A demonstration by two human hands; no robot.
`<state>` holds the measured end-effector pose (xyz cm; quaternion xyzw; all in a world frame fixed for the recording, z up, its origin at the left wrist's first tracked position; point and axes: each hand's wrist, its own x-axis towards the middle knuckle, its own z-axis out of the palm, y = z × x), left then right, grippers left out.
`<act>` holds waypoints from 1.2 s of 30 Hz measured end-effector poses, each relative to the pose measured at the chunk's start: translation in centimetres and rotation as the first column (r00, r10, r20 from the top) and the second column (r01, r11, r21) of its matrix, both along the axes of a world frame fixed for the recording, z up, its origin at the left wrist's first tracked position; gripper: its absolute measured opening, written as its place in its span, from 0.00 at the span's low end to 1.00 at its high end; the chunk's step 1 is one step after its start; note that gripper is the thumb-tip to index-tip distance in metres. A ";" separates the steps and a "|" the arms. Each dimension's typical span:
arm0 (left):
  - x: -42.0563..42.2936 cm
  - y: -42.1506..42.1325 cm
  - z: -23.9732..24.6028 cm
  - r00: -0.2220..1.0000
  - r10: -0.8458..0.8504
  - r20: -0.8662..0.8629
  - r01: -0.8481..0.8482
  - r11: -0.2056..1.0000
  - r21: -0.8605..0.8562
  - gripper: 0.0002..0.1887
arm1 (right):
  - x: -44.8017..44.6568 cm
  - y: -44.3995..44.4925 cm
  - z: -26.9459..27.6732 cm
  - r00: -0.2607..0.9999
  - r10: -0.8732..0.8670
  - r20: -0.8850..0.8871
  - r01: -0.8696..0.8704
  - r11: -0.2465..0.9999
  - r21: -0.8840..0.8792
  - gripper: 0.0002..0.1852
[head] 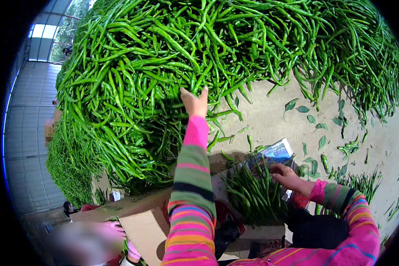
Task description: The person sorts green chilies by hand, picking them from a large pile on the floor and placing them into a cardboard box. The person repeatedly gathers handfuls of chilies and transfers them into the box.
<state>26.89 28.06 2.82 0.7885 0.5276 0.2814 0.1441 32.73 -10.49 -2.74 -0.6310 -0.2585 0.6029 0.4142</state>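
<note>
A large heap of long green chili peppers (pixel 159 63) spreads before me. My left hand (pixel 195 102) reaches into its near edge, thumb and a finger spread apart among the peppers; its other fingers are hidden. At the lower right, my right hand (pixel 288 179) has bent fingers beside a bunch of green chili peppers (pixel 252 189), lined up side by side. Behind this bunch stands a glossy printed sheet (pixel 281 149), close to my right fingertips. Whether those fingers grip the sheet or a pepper is unclear.
Loose leaves (pixel 322 142) and stray peppers (pixel 349 148) lie on the pale surface (pixel 262 109). A cardboard flap (pixel 146 229) rises at the lower left, near another person's pink-gloved hand (pixel 114 227). Another row of peppers (pixel 362 183) lies beyond my right forearm.
</note>
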 end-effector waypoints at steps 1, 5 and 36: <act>1.7 2.1 -0.8 1.000 0.006 0.003 -0.006 0.999 -0.032 0.46 | 0.6 -0.1 -0.1 1.000 -0.012 -0.027 0.012 1.000 -0.010 0.17; 7.6 6.4 -1.8 0.971 0.061 -0.230 -0.169 0.855 -0.490 0.44 | 4.2 -0.4 1.2 0.999 -0.019 -0.030 0.015 0.993 -0.117 0.14; 2.6 -29.9 -2.5 0.792 0.235 0.564 0.490 0.308 -0.816 0.26 | 7.6 -0.1 4.2 0.737 -0.574 -0.356 0.544 0.817 -0.190 0.15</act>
